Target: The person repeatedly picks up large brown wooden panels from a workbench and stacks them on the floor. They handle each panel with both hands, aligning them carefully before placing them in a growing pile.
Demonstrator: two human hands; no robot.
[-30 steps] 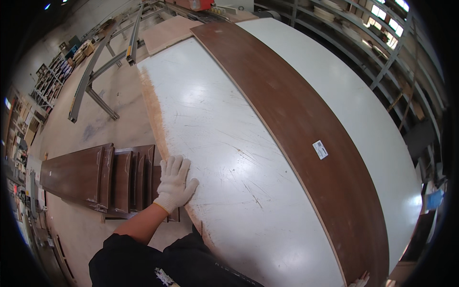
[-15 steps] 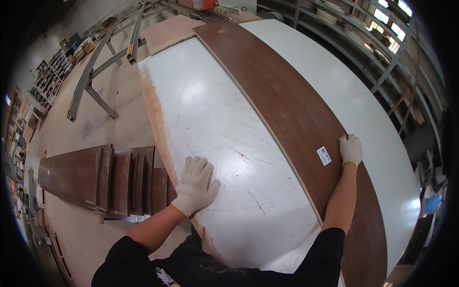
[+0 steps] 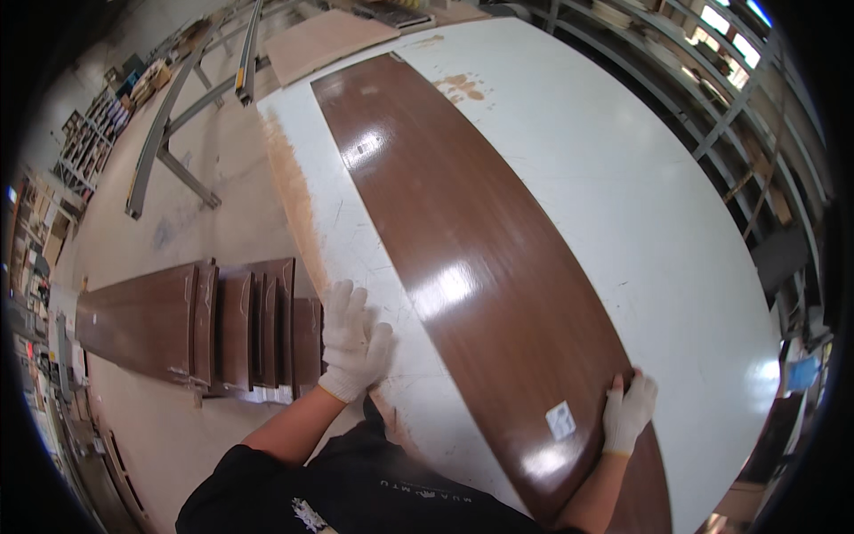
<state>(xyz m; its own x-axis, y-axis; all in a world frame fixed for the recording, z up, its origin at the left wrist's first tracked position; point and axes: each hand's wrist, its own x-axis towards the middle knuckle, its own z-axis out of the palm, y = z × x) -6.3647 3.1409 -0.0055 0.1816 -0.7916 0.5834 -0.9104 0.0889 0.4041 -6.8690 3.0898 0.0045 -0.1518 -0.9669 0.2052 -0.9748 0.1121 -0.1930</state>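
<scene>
A long brown board (image 3: 463, 258) with a glossy face and a small white label (image 3: 560, 421) lies lengthwise on the white table (image 3: 623, 222), its near end running out of view at the bottom. My right hand (image 3: 629, 411), in a white knit glove, grips the board's right edge near the label, thumb on top; the fingertips are partly hidden at the edge. On the table's left edge my gloved left hand (image 3: 353, 344) rests with fingers stretched out, holding nothing, apart from the board.
Left of the table, several brown boards (image 3: 142, 311) are stacked overlapping near the floor. A metal rail frame (image 3: 178, 133) stands beyond them. At the table's far end lies a pinkish-tan panel (image 3: 325, 43). Metal shelving (image 3: 712, 125) runs along the right.
The board has slid toward me and leftward, uncovering sawdust-like tan patches at the table's far end. My right hand has come nearer with it. My left hand has stayed at the table edge.
</scene>
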